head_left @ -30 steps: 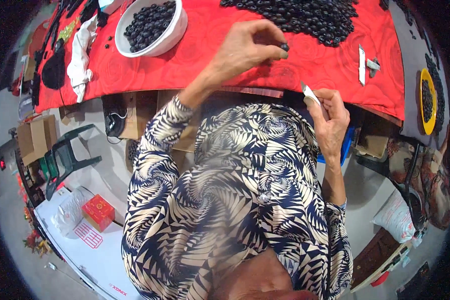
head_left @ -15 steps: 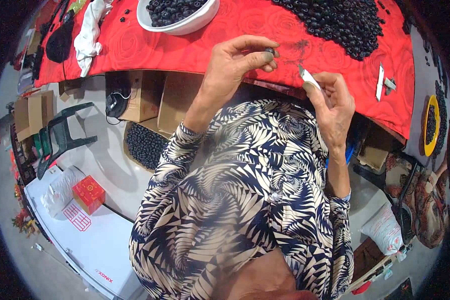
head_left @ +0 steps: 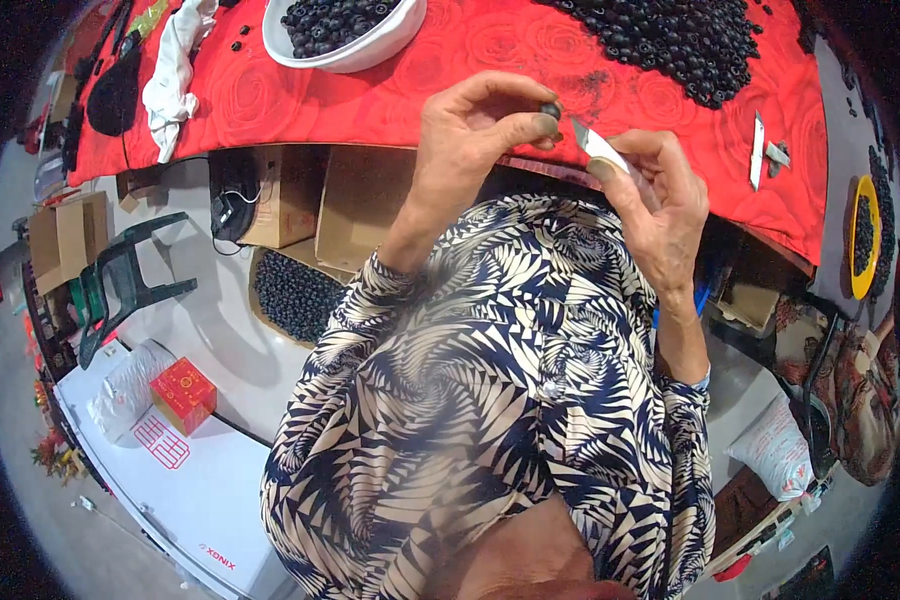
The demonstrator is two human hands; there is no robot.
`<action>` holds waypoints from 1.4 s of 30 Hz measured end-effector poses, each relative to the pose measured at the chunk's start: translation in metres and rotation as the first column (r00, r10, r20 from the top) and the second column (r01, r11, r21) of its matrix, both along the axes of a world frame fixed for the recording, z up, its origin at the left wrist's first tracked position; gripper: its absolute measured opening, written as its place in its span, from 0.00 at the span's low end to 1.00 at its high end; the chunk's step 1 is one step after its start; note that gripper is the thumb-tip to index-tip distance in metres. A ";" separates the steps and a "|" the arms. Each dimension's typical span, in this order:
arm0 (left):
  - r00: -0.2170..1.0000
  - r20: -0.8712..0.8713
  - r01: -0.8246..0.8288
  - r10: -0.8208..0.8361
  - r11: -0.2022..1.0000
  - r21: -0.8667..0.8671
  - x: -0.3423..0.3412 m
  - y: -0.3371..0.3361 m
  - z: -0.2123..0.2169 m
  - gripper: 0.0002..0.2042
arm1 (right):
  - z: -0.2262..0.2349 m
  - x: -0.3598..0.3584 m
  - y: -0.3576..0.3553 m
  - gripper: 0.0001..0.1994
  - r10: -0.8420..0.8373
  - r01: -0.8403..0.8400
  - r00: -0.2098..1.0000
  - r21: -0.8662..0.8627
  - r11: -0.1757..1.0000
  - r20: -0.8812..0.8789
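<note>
My left hand (head_left: 462,140) is raised over the table's near edge, pinching a small dark round part (head_left: 551,109) between thumb and fingertips. In my right hand (head_left: 662,205) is a small knife (head_left: 600,147) with a white body, gripped between thumb and curled fingers. Its pointed blade tip is angled up and left, close to the round part; whether they touch I cannot tell. Beyond my hands, a big heap of black ring-like parts (head_left: 685,50) lies on the red tablecloth (head_left: 490,45). A white bowl (head_left: 375,54) of similar black parts stands to the left.
On the cloth's right lie another white blade-like strip (head_left: 757,150) and a small grey piece (head_left: 778,153); a crumpled white cloth (head_left: 173,95) is at left. Below stand a carton of black parts (head_left: 295,295), a dark green chair (head_left: 135,285) and a red box (head_left: 183,396).
My right hand has brought the knife left and up, nearer the round part. My left hand still pinches the part, which now shows more at the fingertips. The view has shifted slightly.
</note>
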State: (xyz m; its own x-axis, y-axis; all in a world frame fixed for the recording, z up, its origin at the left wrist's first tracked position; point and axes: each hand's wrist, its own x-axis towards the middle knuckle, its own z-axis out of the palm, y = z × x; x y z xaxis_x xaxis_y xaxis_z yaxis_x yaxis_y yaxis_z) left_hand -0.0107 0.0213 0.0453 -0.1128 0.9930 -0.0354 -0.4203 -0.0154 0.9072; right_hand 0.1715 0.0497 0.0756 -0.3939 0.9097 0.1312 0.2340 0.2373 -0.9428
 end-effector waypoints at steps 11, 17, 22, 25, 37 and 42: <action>0.892 0.441 0.113 -0.097 0.994 -0.009 0.005 -0.002 -0.014 0.11 | 0.006 -0.004 -0.002 0.11 0.020 -0.037 0.995 0.176 0.984 0.098; 0.877 0.471 0.121 -0.098 0.992 -0.019 0.004 -0.002 -0.019 0.11 | 0.006 -0.005 -0.001 0.11 0.030 -0.049 0.993 0.178 0.983 0.112; 0.863 0.491 0.137 -0.116 0.991 -0.006 0.004 -0.003 -0.017 0.11 | 0.002 -0.004 -0.002 0.11 0.028 -0.046 0.995 0.182 0.982 0.100; 0.841 0.526 0.154 -0.125 0.988 -0.012 0.004 -0.003 -0.019 0.11 | 0.001 -0.004 -0.001 0.11 0.031 -0.048 0.995 0.185 0.982 0.094; 0.858 0.499 0.148 -0.119 0.989 -0.018 0.004 -0.004 -0.024 0.11 | 0.000 -0.004 -0.001 0.11 0.042 -0.065 0.993 0.220 0.973 0.109; 0.868 0.480 0.149 -0.129 0.989 -0.002 0.003 -0.005 -0.026 0.11 | -0.002 -0.005 -0.001 0.11 0.051 -0.068 0.994 0.185 0.980 0.095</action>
